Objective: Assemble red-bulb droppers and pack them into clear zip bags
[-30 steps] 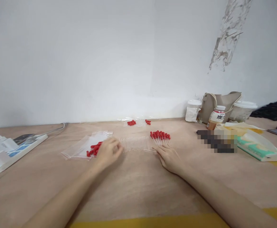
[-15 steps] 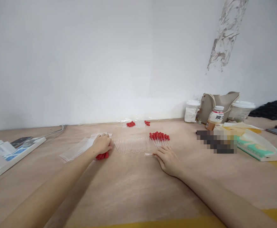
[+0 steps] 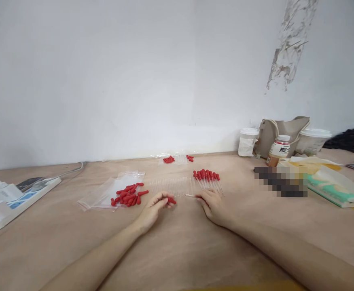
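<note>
My left hand (image 3: 156,208) is closed on a red rubber dropper bulb (image 3: 172,200), whose end sticks out past the fingertips. My right hand (image 3: 215,207) pinches a clear glass dropper tube (image 3: 190,195) that points left toward the bulb; the two are apart. Behind the hands lies a row of clear glass tubes (image 3: 170,186). Several droppers with red bulbs (image 3: 206,175) lie side by side just beyond my right hand. Left of my left hand, a pile of loose red bulbs (image 3: 130,195) rests partly on clear plastic bags (image 3: 104,191).
Near the wall are small bags of red bulbs (image 3: 168,160). A white power strip (image 3: 40,193) with chargers lies at left. On the right stand a lidded cup (image 3: 247,142), a drink bottle (image 3: 278,151), a beige bag (image 3: 266,139) and a green tissue pack (image 3: 334,190).
My left hand has left the bulb pile and moved right with a red bulb, close to my right hand. The right hand stays nearly in place with the glass tube.
</note>
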`<state>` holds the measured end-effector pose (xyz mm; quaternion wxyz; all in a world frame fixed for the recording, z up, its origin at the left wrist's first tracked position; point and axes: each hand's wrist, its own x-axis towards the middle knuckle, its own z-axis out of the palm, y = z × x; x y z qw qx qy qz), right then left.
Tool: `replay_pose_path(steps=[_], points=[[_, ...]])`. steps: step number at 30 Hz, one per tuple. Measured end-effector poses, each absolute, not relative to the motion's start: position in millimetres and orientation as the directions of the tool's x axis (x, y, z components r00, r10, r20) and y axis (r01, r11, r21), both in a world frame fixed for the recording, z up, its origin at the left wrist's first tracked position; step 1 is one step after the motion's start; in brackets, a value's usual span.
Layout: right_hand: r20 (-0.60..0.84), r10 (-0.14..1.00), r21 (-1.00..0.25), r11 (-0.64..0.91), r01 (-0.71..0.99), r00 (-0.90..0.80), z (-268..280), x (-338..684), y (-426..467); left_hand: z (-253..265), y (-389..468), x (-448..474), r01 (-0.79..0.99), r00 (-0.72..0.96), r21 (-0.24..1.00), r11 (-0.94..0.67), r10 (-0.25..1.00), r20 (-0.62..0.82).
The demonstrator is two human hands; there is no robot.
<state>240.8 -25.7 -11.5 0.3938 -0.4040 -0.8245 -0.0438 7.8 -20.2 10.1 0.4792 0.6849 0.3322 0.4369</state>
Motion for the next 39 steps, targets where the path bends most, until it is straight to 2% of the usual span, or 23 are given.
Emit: replay_pose_path(steps=[4, 8, 10, 13, 15, 20, 29, 34, 39], points=[[0.662, 0.679, -0.346, 0.653, 0.674, -0.318, -4, 229, -23, 0, -20, 12, 0.076, 0.313, 0.945, -0.317, 0.908, 0.279], [0.660, 0.705, -0.425, 0.635, 0.645, -0.260, -3, 225, -30, -4, -20, 10, 0.088, 0.306, 0.929, -0.360, 0.897, 0.319], [0.654, 0.700, -0.407, 0.644, 0.647, -0.286, -5, 225, -35, -5, -21, 9, 0.180, 0.330, 0.884, -0.431, 0.873, 0.359], [0.660, 0.679, -0.364, 0.663, 0.654, -0.322, -7, 224, -40, -3, -23, 9, 0.363, 0.397, 0.741, -0.566, 0.813, 0.426], [0.660, 0.664, -0.332, 0.678, 0.656, -0.352, -7, 223, -41, -1, -24, 9, 0.406, 0.425, 0.681, -0.610, 0.786, 0.450], [0.648, 0.648, -0.275, 0.690, 0.670, -0.402, -7, 221, -41, 3, -27, 12, 0.403, 0.454, 0.664, -0.630, 0.767, 0.452], [0.582, 0.662, -0.294, 0.712, 0.638, -0.472, -4, 228, -36, 10, -33, 14, 0.396, 0.541, 0.617, -0.680, 0.716, 0.441], [0.547, 0.630, -0.195, 0.737, 0.647, -0.552, 0, 235, -30, 11, -38, 16, 0.426, 0.608, 0.554, -0.715, 0.680, 0.410], [0.548, 0.636, -0.120, 0.702, 0.702, -0.543, 1, 233, -33, 10, -38, 17, 0.479, 0.599, 0.509, -0.715, 0.690, 0.406]])
